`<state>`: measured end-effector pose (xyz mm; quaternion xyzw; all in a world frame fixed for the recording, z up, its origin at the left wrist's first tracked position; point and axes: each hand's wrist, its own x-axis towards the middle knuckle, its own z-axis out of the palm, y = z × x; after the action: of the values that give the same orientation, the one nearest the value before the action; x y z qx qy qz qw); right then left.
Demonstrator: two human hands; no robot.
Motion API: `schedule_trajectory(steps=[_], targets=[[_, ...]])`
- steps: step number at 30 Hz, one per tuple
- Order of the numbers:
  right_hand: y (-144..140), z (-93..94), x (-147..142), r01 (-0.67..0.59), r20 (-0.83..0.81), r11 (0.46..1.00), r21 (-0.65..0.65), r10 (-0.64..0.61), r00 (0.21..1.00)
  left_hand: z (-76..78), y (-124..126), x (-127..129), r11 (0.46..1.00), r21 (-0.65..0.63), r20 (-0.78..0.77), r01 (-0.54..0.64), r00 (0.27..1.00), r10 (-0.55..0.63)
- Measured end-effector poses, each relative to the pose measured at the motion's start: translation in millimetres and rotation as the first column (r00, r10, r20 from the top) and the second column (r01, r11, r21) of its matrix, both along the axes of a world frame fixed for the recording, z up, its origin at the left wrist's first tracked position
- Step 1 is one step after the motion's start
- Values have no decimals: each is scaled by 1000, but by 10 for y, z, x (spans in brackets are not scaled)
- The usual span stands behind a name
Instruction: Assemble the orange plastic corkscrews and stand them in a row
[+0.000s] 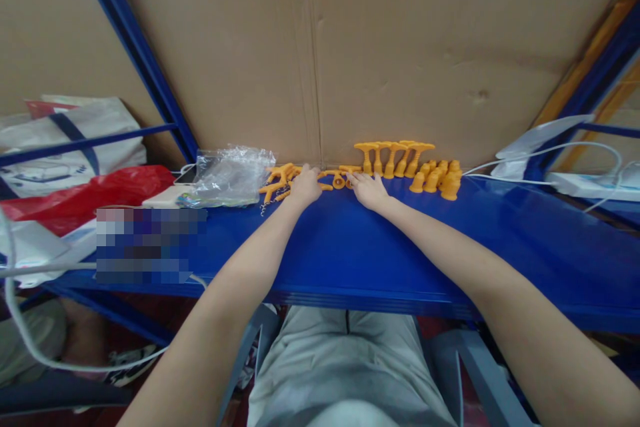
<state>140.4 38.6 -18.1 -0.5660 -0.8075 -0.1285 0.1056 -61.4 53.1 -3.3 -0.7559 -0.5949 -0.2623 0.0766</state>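
Observation:
Both my arms reach across a blue shelf [350,247] to its back edge by a cardboard wall. My left hand [305,185] rests on loose orange plastic parts [278,181] lying flat, branch-shaped pieces with a small chain. My right hand [369,189] touches an orange ring-like piece [338,179] between the hands; whether its fingers grip it is hidden. To the right stands a row of upright T-shaped orange pieces [393,157], and beside them several short cone-shaped orange pieces [439,179].
A crumpled clear plastic bag [227,173] lies left of the orange parts over a phone and a white box. A red bag [85,195] and white cloth bags sit at far left. White power strip [590,181] and cables lie at right. Blue rack posts stand behind.

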Motion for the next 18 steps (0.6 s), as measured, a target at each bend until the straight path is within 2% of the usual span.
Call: schedule_trajectory(steps=[5,8,11,15,18], targets=[[-24,-15,11,34,-33,999,21,-33,999,114,-191,123,999,-51,8,6,1000,-6],[-66,33,38,-31,25,997,72,29,999,115,-270,216,996,-80,-35,47,998,-50],[-123,164,99,-86,83,987,134,75,994,80,-301,282,991,-93,-64,92,993,-99],[-209,422,298,36,27,985,170,-41,999,47,-325,329,979,-133,-107,152,980,-167],[-267,544,575,162,0,976,147,-164,986,47,-362,367,966,-178,-144,187,966,-214]])
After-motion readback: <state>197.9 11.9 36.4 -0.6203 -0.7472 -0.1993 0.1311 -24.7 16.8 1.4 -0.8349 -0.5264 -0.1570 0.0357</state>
